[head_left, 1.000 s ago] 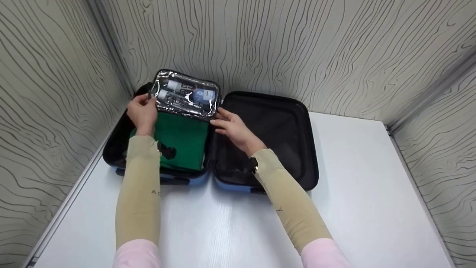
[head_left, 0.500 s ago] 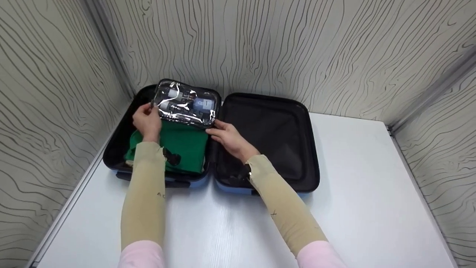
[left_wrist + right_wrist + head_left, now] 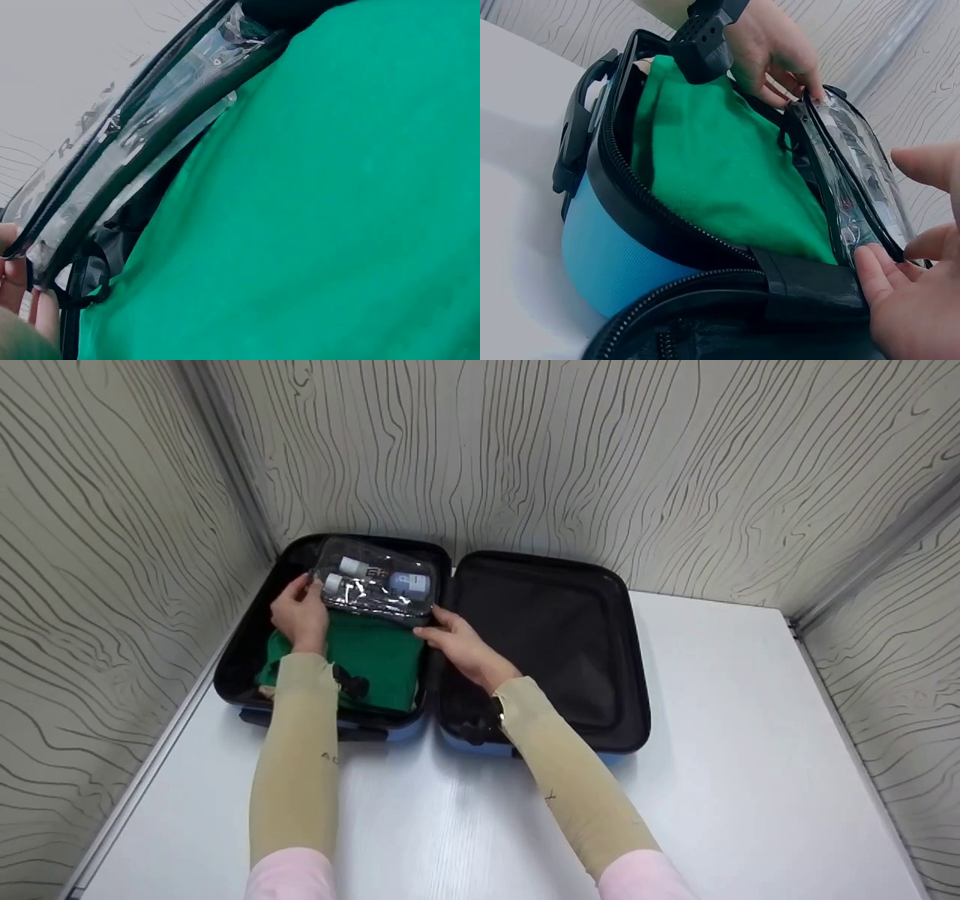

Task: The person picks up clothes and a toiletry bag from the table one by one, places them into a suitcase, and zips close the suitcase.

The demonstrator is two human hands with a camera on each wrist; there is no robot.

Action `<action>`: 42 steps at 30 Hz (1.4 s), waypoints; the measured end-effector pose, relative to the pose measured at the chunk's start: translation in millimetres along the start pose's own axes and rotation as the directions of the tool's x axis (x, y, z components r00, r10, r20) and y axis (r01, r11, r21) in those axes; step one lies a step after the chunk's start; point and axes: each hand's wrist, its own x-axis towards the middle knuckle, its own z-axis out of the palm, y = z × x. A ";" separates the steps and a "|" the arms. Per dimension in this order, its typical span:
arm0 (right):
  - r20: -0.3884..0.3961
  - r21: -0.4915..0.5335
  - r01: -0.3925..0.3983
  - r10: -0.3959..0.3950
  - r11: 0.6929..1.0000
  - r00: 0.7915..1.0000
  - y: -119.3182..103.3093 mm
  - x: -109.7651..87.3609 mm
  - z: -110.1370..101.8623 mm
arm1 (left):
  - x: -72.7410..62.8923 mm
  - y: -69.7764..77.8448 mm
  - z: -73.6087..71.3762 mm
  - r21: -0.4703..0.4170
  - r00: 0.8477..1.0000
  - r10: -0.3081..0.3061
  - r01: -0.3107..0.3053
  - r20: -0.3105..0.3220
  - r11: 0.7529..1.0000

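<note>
A clear toiletry pouch (image 3: 373, 585) with black edging holds white-capped bottles and a blue container. It lies tilted over the back of the suitcase's left half, behind a folded green cloth (image 3: 375, 660). My left hand (image 3: 298, 615) pinches the pouch's left end, the thumb and fingers around its edge in the right wrist view. My right hand (image 3: 461, 645) grips its near right corner; in the right wrist view fingertips (image 3: 870, 266) press its side, and one digit stands apart above it. The left wrist view shows the pouch's edge raised beside the cloth.
The blue suitcase with black lining lies open on a white table (image 3: 720, 720). Its right half (image 3: 547, 637) shows bare dark lining. Patterned walls (image 3: 562, 457) close in behind and at both sides. A black wrist camera (image 3: 701, 49) sits on the left wrist.
Both hands have brought the pouch down and toward the front, from above the suitcase's back rim to inside its left half. The suitcase and green cloth have stayed in place.
</note>
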 end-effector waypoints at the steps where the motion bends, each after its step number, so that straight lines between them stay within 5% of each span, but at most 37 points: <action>1: 0.001 -0.009 0.005 -0.005 1.000 1.000 0.3 0.3 0.2 | 0.3 0.5 -0.3 0.016 1.000 0.005 -0.005 -0.006 1.000; 5: 0.012 -0.042 0.021 -0.021 0.999 1.000 0.0 0.6 0.9 | 3.4 3.8 -1.5 0.051 1.000 0.013 -0.011 -0.024 0.999; 9: 0.023 -0.055 -0.004 0.005 0.998 1.000 -1.1 -0.7 1.5 | 5.5 5.1 -3.2 0.052 0.999 -0.024 0.023 0.023 0.998; 12: 0.053 -0.079 -0.030 0.034 0.996 0.998 -1.2 -1.7 3.1 | 5.9 1.2 -4.1 0.057 0.992 -0.062 0.056 0.111 0.997; 18: 0.073 -0.119 -0.049 0.058 0.992 0.996 -2.9 -2.1 3.0 | 3.0 2.4 -6.5 0.068 0.950 -0.122 0.107 0.286 0.992; 32: 0.047 -0.027 -0.029 0.031 0.999 0.998 -2.6 -3.7 4.0 | 1.5 3.6 -8.9 0.090 0.956 -0.105 0.083 0.276 0.993; 42: -0.052 -0.133 0.072 -0.080 0.989 0.995 -3.1 -11.7 -0.6 | -9.0 24.1 -11.4 0.055 0.945 -0.020 0.002 0.326 0.998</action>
